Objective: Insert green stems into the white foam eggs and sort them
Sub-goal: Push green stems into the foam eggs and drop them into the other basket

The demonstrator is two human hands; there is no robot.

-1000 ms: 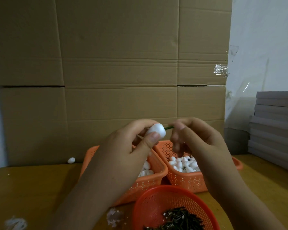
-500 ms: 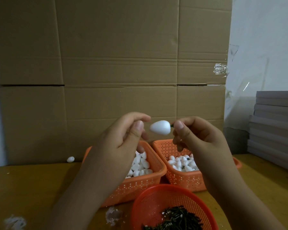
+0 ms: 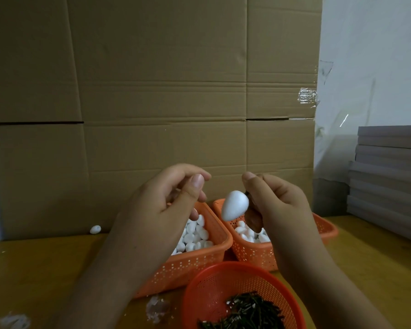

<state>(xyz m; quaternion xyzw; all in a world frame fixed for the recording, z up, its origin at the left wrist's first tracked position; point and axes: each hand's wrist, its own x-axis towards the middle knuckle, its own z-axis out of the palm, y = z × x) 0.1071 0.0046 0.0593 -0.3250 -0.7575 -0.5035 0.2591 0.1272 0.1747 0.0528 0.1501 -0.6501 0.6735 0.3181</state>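
My right hand [image 3: 274, 201] pinches the short green stem [image 3: 248, 194] of a white foam egg [image 3: 235, 205], which hangs pointing down-left over the right orange basket [image 3: 324, 230]. My left hand [image 3: 163, 205] hovers beside it above the left orange basket [image 3: 220, 243], fingers loosely curled and holding nothing. Both baskets hold several white foam eggs. A round orange basket [image 3: 204, 293] at the front holds a pile of green stems [image 3: 249, 312].
A loose foam egg [image 3: 95, 229] lies on the wooden table [image 3: 33, 269] by the cardboard wall [image 3: 152, 91]. Foam scraps [image 3: 156, 308] lie near the front edge. Stacked grey boards [image 3: 389, 174] stand at the right.
My left hand let go of the egg and moved left. My right hand, holding the stem, has swung the egg down toward the right basket.
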